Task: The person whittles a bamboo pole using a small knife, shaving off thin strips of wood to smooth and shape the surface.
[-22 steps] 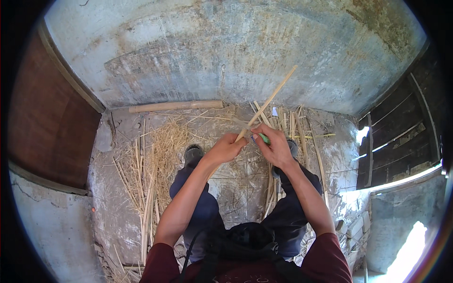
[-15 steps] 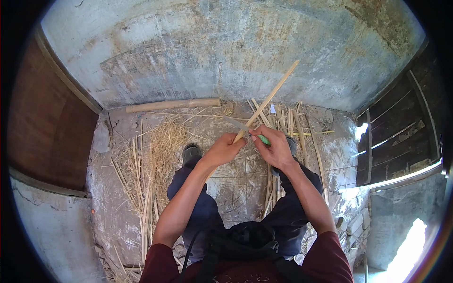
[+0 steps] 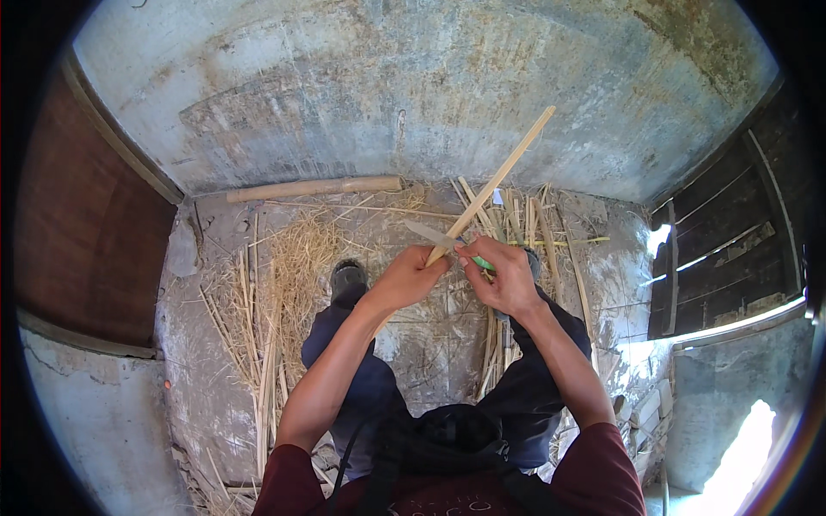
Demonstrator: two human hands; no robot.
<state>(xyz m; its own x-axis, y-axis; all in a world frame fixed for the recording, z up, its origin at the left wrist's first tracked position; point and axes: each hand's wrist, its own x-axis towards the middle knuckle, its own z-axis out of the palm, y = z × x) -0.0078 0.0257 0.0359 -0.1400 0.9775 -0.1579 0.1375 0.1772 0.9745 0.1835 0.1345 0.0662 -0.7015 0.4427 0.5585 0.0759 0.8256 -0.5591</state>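
A long pale bamboo strip (image 3: 508, 166) slants from my lap up to the far right, toward the wall. My left hand (image 3: 410, 277) is closed round its lower part, thumb along the strip. Just right of it, my right hand (image 3: 501, 277) grips a knife (image 3: 433, 234) by its green handle. The blade points left and lies across the strip just beyond my left fingers. Part of the handle is hidden inside my right hand. The strip's lower end runs back under my left forearm.
Thin shavings (image 3: 305, 249) heap on the floor left of my feet, beside several long strips (image 3: 268, 378). More strips (image 3: 516, 215) lie at the right. A thick bamboo pole (image 3: 314, 188) rests along the base of the stained wall (image 3: 344, 95). Dark wooden boards (image 3: 723, 232) stand at the right.
The bamboo strip's far end has shifted slightly right and up. The knife and my right hand have moved slightly, and more of the blade shows across the strip.
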